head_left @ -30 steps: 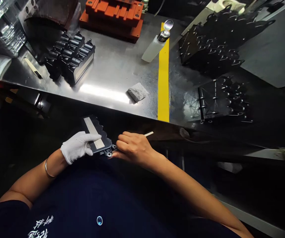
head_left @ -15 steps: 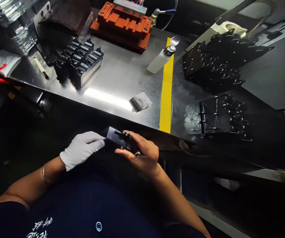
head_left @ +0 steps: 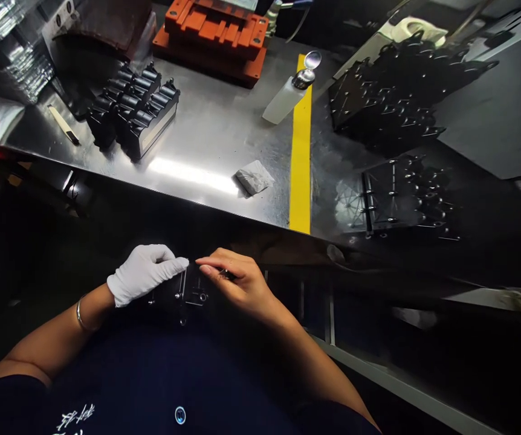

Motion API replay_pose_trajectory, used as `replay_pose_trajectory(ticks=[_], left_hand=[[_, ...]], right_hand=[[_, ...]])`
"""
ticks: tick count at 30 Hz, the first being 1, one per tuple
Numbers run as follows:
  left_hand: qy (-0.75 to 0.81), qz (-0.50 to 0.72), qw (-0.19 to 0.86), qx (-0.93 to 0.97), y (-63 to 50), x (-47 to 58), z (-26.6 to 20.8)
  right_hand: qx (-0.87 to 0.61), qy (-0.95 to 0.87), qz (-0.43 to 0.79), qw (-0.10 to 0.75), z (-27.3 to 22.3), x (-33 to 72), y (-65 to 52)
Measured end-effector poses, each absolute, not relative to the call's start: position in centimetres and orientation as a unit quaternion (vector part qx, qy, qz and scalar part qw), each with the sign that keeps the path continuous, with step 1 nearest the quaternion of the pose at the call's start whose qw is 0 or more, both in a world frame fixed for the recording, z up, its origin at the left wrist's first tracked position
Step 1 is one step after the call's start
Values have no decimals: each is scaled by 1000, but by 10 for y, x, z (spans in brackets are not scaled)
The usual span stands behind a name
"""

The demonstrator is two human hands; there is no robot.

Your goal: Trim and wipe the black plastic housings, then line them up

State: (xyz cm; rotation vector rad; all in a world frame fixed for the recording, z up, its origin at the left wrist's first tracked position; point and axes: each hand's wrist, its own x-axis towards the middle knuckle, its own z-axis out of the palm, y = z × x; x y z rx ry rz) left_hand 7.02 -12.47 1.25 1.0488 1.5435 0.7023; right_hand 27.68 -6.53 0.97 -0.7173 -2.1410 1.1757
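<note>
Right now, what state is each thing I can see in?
Left hand: gloved, gripping dark part.
Dark part: held, mostly lost in shadow.
Right hand: bare, fingers bent, grip unclear.
Bottle: standing on bench.
Grey wad: creased, lying on bench.
White tool: lying flat.
Black blocks: grouped together.
Yellow strip: flat on bench.

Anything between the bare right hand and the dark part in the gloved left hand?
Nothing visible: the right hand is close beside the dark part, which the gloved left hand holds. Against the dark shirt, the part's edges are hard to make out, so contact can't be told.
</note>
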Motion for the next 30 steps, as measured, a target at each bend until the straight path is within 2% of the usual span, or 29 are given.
replay_pose_trajectory(ticks=[5,11,16,20,30], left_hand=[[649,274,545,454,-124,72,13],[627,251,538,505,-124,75,18],[622,333,521,481,-125,76,17],[656,387,464,453,-125,74,11],[657,390,454,458,-128,76,13]], right_hand=[[-238,-831,435,253,15,279,-66],[-268,-837,427,211,10,279,-62],[-361,-775,448,260,4,274,-69],[-325,-747,497,298,4,270,-80],[-314,-770,457,314,6,268,-83]])
